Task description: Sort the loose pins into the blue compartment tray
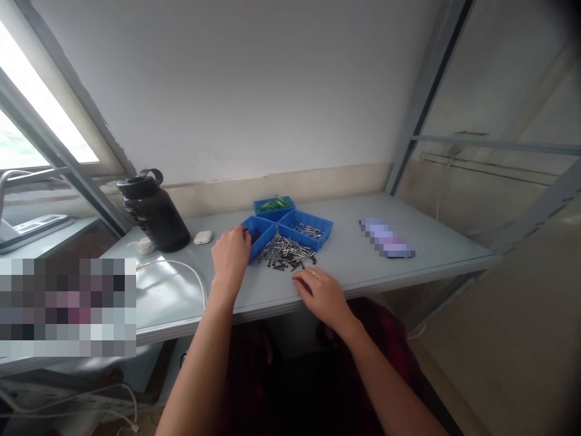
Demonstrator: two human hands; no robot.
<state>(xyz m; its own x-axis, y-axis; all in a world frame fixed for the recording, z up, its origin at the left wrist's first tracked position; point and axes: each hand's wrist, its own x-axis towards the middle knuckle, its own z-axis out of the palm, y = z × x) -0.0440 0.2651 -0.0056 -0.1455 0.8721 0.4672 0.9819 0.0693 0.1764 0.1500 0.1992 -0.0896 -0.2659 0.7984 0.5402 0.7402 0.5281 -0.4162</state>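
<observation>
My left hand [231,257] is at the left blue bin [262,247], its bent fingertips over the bin's near-left rim; what they pinch, if anything, is hidden. Dark pieces lie inside that bin. My right hand [321,293] rests at the table's front edge with fingers curled together, just before a loose pile of silver and dark screws [285,249]; its fingertips are too small to read. The right blue bin [324,227] holds silver nails or screws [309,231]. In the rear blue bin [272,213] lie green pieces [276,204].
A black bottle [158,218] and a white earbud case [203,237] stand left on the grey table [349,266]. A white cable [193,269] curves over the table beside my left arm. A phone [387,238] lies at the right, partly blurred.
</observation>
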